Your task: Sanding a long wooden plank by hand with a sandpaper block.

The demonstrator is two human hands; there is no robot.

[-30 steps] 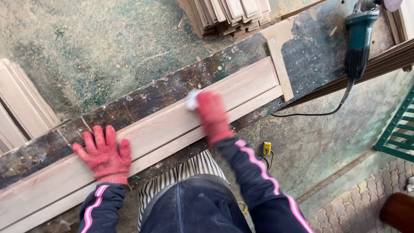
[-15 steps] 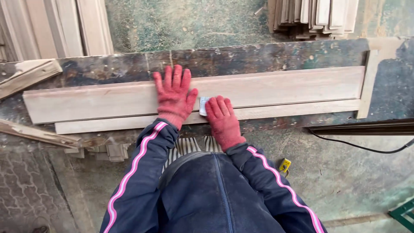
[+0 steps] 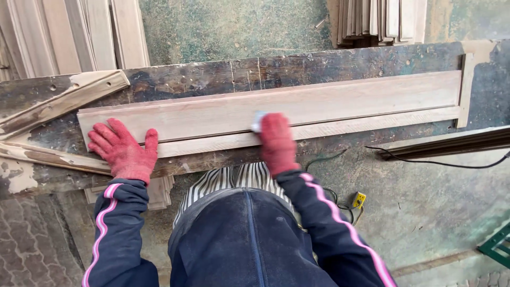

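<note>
A long pale wooden board (image 3: pixel 340 103) with a stepped front lip lies lengthwise on a dark, worn workbench (image 3: pixel 191 79). My left hand (image 3: pixel 123 149), in a red knit glove, lies flat with fingers spread on the board's left end. My right hand (image 3: pixel 276 142), also red-gloved, presses a small pale sanding pad (image 3: pixel 258 121) against the board near its middle. Most of the pad is hidden under the glove.
Stacks of pale wooden slats stand at the top left (image 3: pixel 79 32) and top right (image 3: pixel 380 20). A wooden stop strip (image 3: pixel 466 87) butts the board's right end. A black cable (image 3: pixel 441 162) and a yellow plug (image 3: pixel 359 200) lie on the floor to the right.
My left hand has slid from beside the right hand to the board's left end. The right hand with the pad has stayed near the board's middle while the view shifted.
</note>
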